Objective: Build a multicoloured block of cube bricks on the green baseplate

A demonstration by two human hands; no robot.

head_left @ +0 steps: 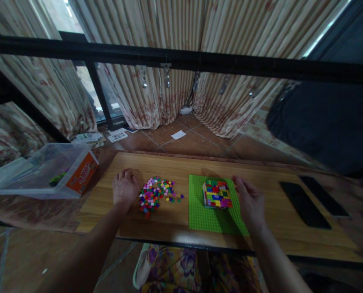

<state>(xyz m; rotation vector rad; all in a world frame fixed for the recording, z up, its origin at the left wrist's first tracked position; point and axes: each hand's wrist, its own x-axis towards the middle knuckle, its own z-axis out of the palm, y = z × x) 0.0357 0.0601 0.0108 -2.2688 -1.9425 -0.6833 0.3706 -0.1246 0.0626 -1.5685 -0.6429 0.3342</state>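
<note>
From the head view, I have my left hand point(125, 188) down on the wooden table point(172, 162), with its fingers close together and bent a little, and I can't tell if anything is tucked under them. Just to the right of those fingers is a big pile of tiny loose bricks point(152, 195) in pink, green, purple, orange, white and more, and a few of them have spread out on the side away from my left fingers. My right hand point(252, 199) is over by the right edge of the green bumpy plate point(196, 219), with its thumb and pointing finger near each other and the other fingers curled in. It is too dark and blurry for me to tell if those fingertips pinch a brick. The block made of bricks point(218, 194) sits on the green plate, just left of my right fingertips and well apart from my left ones. Its top is a mix of red, yellow, blue, green, orange and purple. Far to the right of my right fingers, two flat black things point(305, 205) lie side by side. Past my left fingers, on the left, there is a see-through box point(47, 162) with an orange label point(82, 173) and something green point(57, 178) inside, and striped curtains point(169, 28) hang out beyond both hands
</note>
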